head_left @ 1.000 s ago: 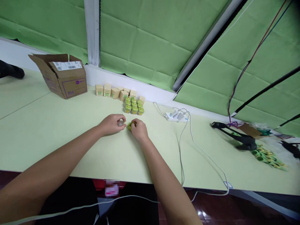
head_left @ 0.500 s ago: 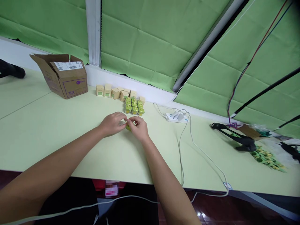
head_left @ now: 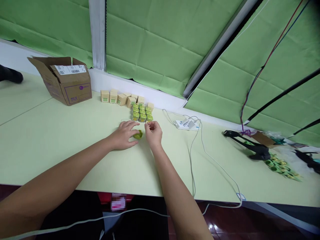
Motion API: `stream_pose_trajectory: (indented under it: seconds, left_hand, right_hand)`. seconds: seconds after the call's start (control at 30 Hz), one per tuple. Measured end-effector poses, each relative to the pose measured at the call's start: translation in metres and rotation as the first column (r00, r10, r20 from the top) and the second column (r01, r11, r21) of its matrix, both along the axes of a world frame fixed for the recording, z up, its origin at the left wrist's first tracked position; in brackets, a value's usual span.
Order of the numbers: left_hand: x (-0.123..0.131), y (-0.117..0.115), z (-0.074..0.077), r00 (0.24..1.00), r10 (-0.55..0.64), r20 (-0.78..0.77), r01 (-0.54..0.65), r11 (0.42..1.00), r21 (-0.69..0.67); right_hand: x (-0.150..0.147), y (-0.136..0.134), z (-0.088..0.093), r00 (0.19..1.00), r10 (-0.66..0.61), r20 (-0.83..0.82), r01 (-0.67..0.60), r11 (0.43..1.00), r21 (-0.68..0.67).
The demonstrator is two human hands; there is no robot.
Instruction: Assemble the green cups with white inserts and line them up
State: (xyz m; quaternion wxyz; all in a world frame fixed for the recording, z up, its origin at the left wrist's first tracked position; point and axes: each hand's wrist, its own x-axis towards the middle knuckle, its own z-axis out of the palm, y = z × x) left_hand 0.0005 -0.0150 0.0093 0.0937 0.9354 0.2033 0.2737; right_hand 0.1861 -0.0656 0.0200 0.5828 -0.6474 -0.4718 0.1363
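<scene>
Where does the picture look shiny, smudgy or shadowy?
Head view: white glare on the dark red floor; head view: soft shadow on the table, left of the right forearm; head view: green pile at the right looks smeary; head view: blocky squares cover a pink-and-white patch below the table.

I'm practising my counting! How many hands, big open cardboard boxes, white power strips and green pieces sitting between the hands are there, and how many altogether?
Hands: 2 (left hand and right hand)
Big open cardboard box: 1
White power strip: 1
Green piece between the hands: 1
Total: 5
</scene>
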Motion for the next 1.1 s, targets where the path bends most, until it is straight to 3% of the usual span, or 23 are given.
stream_pose_trajectory:
  seconds: [0.17,0.37,0.63,0.9,1.1]
  left_hand:
    - [0.008,0.000,-0.010,0.996,0.027,-0.087,-0.018,0.994,0.104]
    - [0.005,0.006,-0.007,0.997,0.026,0.074,-0.040,0.981,0.188]
    - [-0.001,0.011,-0.002,0.940,0.094,0.327,-0.136,0.985,0.107]
    - [0.000,0.011,-0.003,0.933,0.056,0.355,-0.097,0.990,0.100]
    - [0.000,0.008,-0.003,0.936,0.011,0.352,-0.046,0.995,0.091]
  right_hand:
    - [-0.001,0.002,-0.004,1.000,-0.002,-0.014,0.002,1.000,0.000]
    - [-0.002,0.005,-0.007,0.997,0.052,-0.058,-0.048,0.996,0.076]
    - [-0.005,0.006,-0.009,0.984,0.158,-0.082,-0.141,0.972,0.188]
    - [-0.014,-0.003,-0.006,0.967,0.239,0.084,-0.249,0.956,0.153]
    - [-0.017,-0.006,-0.003,0.966,0.203,0.162,-0.222,0.969,0.108]
